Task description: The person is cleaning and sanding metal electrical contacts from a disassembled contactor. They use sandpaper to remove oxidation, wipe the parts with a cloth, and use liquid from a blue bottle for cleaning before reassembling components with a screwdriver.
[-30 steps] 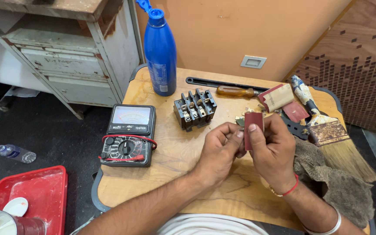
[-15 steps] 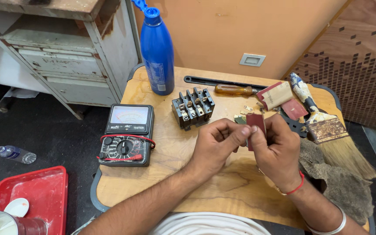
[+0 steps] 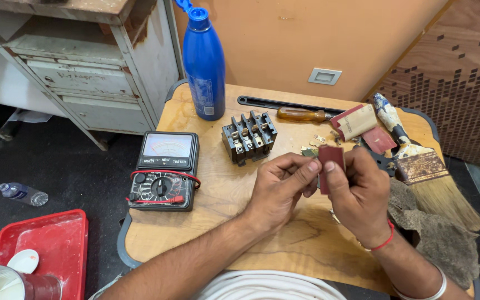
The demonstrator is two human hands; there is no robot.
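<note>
Two hands meet over the middle of the wooden table point(image 3: 206, 222), and between them is a small piece of dark red sandpaper point(image 3: 331, 157), folded to a flat rectangle with a rough, matte face. The left hand point(image 3: 278, 191) pinches its left edge with thumb and forefinger closed narrow; the right hand point(image 3: 359, 191) closes on the right edge in the same way, so the sandpaper is held upright above the table, not lying on it. Whether something small sits inside the fold I cannot tell. Just behind the hands some little metal pieces point(image 3: 313, 145) lie on the pale, grained wood. Further back stands a black plastic contactor block point(image 3: 249, 136) with screw terminals, and near it a screwdriver point(image 3: 302, 114) with an amber handle. To the right are more sandpaper pieces point(image 3: 362, 126), a wide paint brush point(image 3: 423, 166) with worn bristles, and a coarse grey cloth point(image 3: 434, 233). To the left lies a black analogue multimeter point(image 3: 165, 169) with red leads wrapped around it, and a tall, smooth blue bottle point(image 3: 204, 64) stands at the table's far edge.
</note>
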